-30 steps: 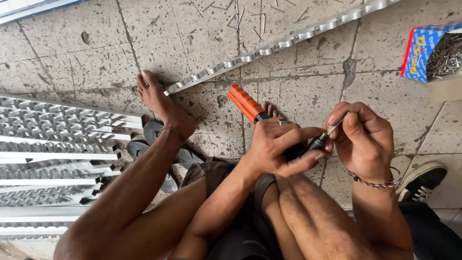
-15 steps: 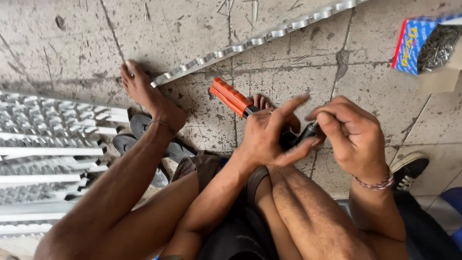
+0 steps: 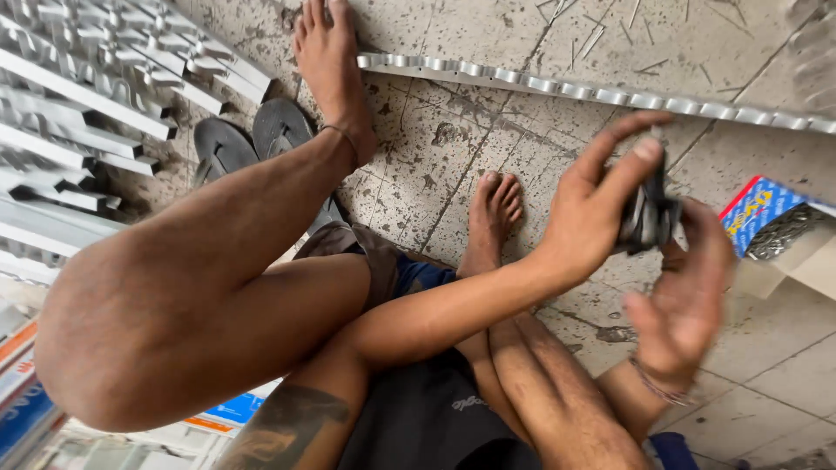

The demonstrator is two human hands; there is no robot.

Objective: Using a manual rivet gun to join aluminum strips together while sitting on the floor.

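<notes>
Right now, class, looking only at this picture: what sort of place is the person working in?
Probably a small metal or aluminium workshop floor: stacked punched metal strips, one long perforated strip on stained concrete, and an open box of small fasteners.

The person sits on the floor, knees drawn up. A long perforated metal strip lies across the floor's far side, its left end touching the left foot. Stacked metal rails fill the far left corner, with a pair of sandals just right of them, beside the left leg. The right foot rests near the middle. Right of it, above the floor, the left hand grips a dark tool, the right hand just below it. An open box of small metal pieces sits at the right edge. Printed cartons lie at the near left corner
</notes>
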